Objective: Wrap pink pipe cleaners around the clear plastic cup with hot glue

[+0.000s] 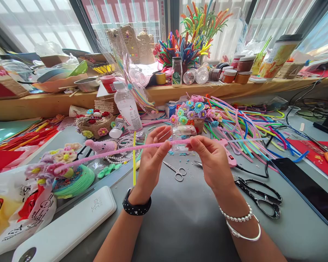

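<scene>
A long fuzzy pink pipe cleaner (112,152) stretches across in front of me, its left end reaching the crocheted flowers. My left hand (152,163) holds it between thumb and fingers, with the other fingertips raised. Thumb and fingertips of my right hand (213,160) pinch it farther right. Beyond my right hand a pale blue strand sticks out; whether it is held or lies on the pile I cannot tell. Behind the hands lies a clear jar (183,133) on its side. Small scissors (177,171) rest on the table between my wrists.
Black-handled scissors (262,198) and a phone (306,189) lie at the right. A pink glue gun (230,156) sits behind my right hand, near many coloured pipe cleaners (243,127). To the left are a white power bank (68,225), a bottle (127,109) and a green woven piece (76,182).
</scene>
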`<act>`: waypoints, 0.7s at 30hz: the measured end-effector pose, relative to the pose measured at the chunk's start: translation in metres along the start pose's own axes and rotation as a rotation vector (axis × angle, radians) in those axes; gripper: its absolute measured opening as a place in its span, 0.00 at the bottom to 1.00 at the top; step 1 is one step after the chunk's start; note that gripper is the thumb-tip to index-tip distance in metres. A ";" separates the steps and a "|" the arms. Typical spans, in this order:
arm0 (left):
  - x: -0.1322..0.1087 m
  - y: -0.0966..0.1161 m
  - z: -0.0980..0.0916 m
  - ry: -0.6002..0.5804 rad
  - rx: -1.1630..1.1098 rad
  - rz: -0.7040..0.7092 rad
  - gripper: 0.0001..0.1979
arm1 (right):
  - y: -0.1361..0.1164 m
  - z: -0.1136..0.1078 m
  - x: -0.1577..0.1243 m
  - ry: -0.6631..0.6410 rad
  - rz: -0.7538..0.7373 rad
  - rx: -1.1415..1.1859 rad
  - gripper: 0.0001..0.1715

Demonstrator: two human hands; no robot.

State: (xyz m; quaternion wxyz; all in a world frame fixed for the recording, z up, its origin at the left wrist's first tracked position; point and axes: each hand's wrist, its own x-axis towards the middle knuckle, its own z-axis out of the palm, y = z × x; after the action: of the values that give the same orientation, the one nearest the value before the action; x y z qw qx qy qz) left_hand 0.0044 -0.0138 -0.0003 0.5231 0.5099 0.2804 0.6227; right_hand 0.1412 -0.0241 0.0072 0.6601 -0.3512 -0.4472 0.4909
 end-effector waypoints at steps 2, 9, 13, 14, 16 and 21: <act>0.000 -0.001 0.000 -0.016 -0.028 -0.108 0.19 | 0.000 0.001 0.000 -0.012 0.012 -0.030 0.08; -0.001 0.001 0.004 -0.025 -0.016 -0.281 0.26 | 0.004 0.004 -0.002 -0.121 0.014 -0.129 0.08; 0.000 0.004 0.004 -0.030 0.026 -0.292 0.28 | 0.004 0.003 -0.002 -0.141 0.020 -0.117 0.07; 0.001 0.004 0.004 -0.031 0.034 -0.289 0.28 | 0.003 0.003 -0.002 -0.144 0.022 -0.112 0.08; 0.002 0.005 0.003 -0.031 0.038 -0.281 0.30 | 0.003 0.003 -0.002 -0.139 0.021 -0.104 0.09; 0.002 0.006 0.003 -0.046 0.039 -0.279 0.29 | 0.000 0.003 -0.003 -0.119 0.010 -0.113 0.10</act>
State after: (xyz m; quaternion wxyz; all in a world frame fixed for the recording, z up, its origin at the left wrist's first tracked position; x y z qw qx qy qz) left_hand 0.0051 -0.0140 0.0072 0.6009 0.4900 0.3484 0.5267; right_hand 0.1380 -0.0265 0.0073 0.6089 -0.3604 -0.5110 0.4881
